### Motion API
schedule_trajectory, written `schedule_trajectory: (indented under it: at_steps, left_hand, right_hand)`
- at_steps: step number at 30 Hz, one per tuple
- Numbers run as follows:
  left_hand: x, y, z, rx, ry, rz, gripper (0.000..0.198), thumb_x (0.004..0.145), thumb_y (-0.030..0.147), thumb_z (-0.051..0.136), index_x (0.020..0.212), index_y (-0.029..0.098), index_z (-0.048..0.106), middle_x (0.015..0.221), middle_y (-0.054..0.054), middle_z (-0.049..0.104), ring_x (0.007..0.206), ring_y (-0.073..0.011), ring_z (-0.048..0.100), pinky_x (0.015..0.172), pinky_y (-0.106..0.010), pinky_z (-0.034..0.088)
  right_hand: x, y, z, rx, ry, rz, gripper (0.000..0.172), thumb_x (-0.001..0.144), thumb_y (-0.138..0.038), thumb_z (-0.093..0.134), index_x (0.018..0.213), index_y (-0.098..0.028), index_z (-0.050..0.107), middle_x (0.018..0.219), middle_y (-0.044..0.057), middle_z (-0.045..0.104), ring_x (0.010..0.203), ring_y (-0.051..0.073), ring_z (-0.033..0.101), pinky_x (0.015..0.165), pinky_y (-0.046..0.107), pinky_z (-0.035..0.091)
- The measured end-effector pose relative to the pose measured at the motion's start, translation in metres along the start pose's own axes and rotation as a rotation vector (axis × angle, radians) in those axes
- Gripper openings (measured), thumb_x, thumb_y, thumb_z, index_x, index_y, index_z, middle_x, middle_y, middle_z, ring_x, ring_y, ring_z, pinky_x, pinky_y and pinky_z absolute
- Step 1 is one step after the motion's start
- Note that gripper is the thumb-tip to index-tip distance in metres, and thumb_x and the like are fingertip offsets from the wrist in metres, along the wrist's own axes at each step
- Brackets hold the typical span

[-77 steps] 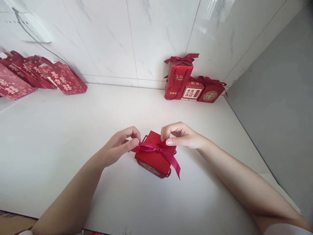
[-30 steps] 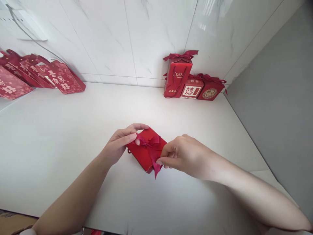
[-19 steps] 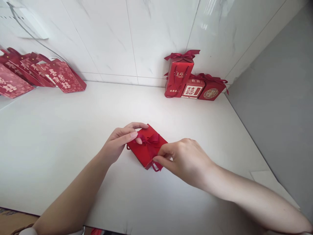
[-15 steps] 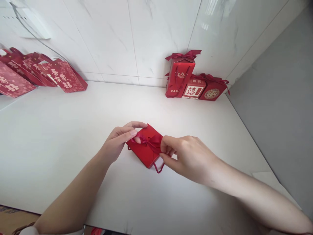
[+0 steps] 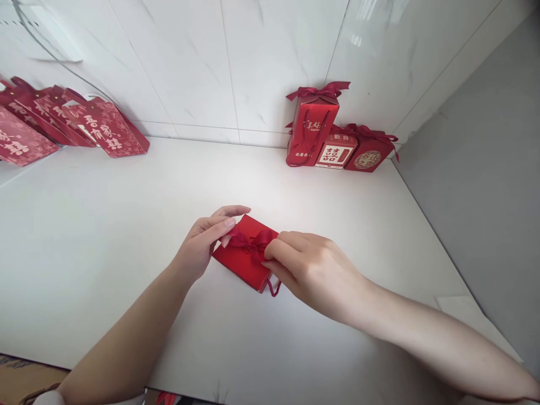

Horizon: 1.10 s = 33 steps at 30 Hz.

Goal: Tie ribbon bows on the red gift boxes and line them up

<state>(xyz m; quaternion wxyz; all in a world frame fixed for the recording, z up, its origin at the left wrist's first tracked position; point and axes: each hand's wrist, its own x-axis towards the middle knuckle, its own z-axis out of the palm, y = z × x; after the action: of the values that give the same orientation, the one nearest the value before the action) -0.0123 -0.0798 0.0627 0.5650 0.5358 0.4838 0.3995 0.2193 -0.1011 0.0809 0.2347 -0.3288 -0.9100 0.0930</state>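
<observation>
A small red gift box [image 5: 241,259] lies tilted on the white counter [image 5: 126,225], with a dark red ribbon [image 5: 248,241] tied across its top. My left hand [image 5: 206,239] holds the box's far left edge, fingers curled with the index stretched over the top. My right hand [image 5: 304,264] comes in from the right and pinches the ribbon at the knot. A red cord loop [image 5: 274,288] sticks out from under the box near my right thumb.
Three finished red gift boxes with bows [image 5: 333,135] stand against the tiled wall at the back right. A row of flat red gift bags [image 5: 84,126] leans on the wall at the back left. The counter's right edge drops to a grey floor [image 5: 485,169].
The box has been turned and laid flatter. My right hand went from the box's far side round to its near right side, pulled the ribbon tail in, and now pinches at the knot.
</observation>
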Motion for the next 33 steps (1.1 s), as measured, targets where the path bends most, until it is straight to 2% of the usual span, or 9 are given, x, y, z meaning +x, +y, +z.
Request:
schedule_trajectory:
  at_steps: [4,9,14,18,23,25,27,30,33]
  left_hand:
    - [0.002,-0.002,0.003,-0.035,0.054,-0.029,0.054,0.088,0.043,0.062,0.050,0.015,0.038,0.124,-0.005,0.065,0.079,-0.0156,0.055,0.065,-0.029,0.039]
    - [0.003,-0.002,0.005,-0.126,0.077,-0.076,0.053,0.085,0.039,0.066,0.048,0.016,0.035,0.115,-0.005,0.066,0.073,-0.0136,0.051,0.063,-0.028,0.040]
    - [0.003,-0.005,0.003,-0.192,0.060,-0.105,0.054,0.082,0.039,0.068,0.046,0.016,0.035,0.110,-0.004,0.066,0.074,-0.0134,0.053,0.061,-0.027,0.041]
    - [0.005,-0.006,0.002,-0.236,0.060,-0.148,0.056,0.077,0.040,0.070,0.041,0.017,0.035,0.095,-0.004,0.067,0.067,-0.0130,0.052,0.061,-0.029,0.042]
    - [0.006,-0.008,0.004,-0.341,0.048,-0.203,0.029,0.072,0.032,0.070,0.048,0.020,0.058,0.069,-0.001,0.064,0.061,-0.0147,0.052,0.060,-0.032,0.043]
    - [0.006,-0.009,0.003,-0.362,0.007,-0.187,0.029,0.072,0.031,0.069,0.048,0.019,0.059,0.075,-0.002,0.067,0.059,-0.0139,0.052,0.058,-0.032,0.043]
    - [0.005,-0.010,0.001,-0.346,-0.049,-0.136,0.040,0.074,0.029,0.068,0.041,0.017,0.050,0.098,-0.004,0.072,0.059,-0.0114,0.051,0.055,-0.031,0.041]
    - [0.004,-0.010,-0.003,-0.290,-0.131,-0.085,0.050,0.083,0.030,0.065,0.041,0.014,0.045,0.127,-0.005,0.064,0.063,-0.0101,0.053,0.055,-0.029,0.042]
    - [0.004,-0.007,-0.004,-0.251,-0.197,-0.098,0.045,0.088,0.035,0.063,0.050,0.014,0.052,0.132,-0.006,0.061,0.074,-0.0136,0.059,0.065,-0.028,0.049]
  right_hand:
    - [-0.002,0.000,0.002,-0.137,0.060,-0.116,0.024,0.090,-0.002,0.046,0.073,-0.018,0.053,0.067,0.000,0.052,0.055,0.013,0.035,0.053,0.028,0.030]
    - [-0.004,-0.001,-0.011,-0.216,0.025,-0.237,0.031,0.083,0.008,0.042,0.069,-0.017,0.054,0.065,0.000,0.049,0.055,0.014,0.032,0.052,0.029,0.029]
    - [-0.003,-0.001,-0.013,-0.242,0.052,-0.271,0.030,0.083,0.008,0.044,0.070,-0.015,0.058,0.066,0.000,0.049,0.057,0.015,0.034,0.052,0.029,0.029]
    - [-0.004,-0.002,-0.012,-0.236,0.067,-0.293,0.030,0.083,0.008,0.046,0.071,-0.015,0.059,0.066,0.001,0.050,0.057,0.015,0.035,0.052,0.029,0.030]
    - [-0.003,-0.005,-0.015,-0.280,0.092,-0.323,0.031,0.082,0.009,0.047,0.066,-0.016,0.056,0.062,0.000,0.046,0.054,0.014,0.031,0.050,0.029,0.025]
    - [-0.003,-0.005,-0.016,-0.288,0.096,-0.332,0.031,0.081,0.008,0.047,0.064,-0.017,0.053,0.061,-0.001,0.044,0.054,0.014,0.029,0.050,0.029,0.023]
    - [-0.003,-0.005,-0.017,-0.280,0.063,-0.328,0.029,0.082,0.006,0.046,0.066,-0.017,0.051,0.062,-0.001,0.045,0.054,0.014,0.029,0.051,0.029,0.023]
    - [-0.004,-0.003,-0.018,-0.249,0.000,-0.309,0.026,0.084,0.004,0.047,0.071,-0.018,0.051,0.066,-0.001,0.048,0.056,0.014,0.032,0.053,0.029,0.025]
    - [-0.005,-0.004,-0.019,-0.159,-0.068,-0.212,0.019,0.087,-0.001,0.049,0.078,-0.018,0.052,0.069,-0.002,0.052,0.055,0.013,0.035,0.053,0.029,0.027]
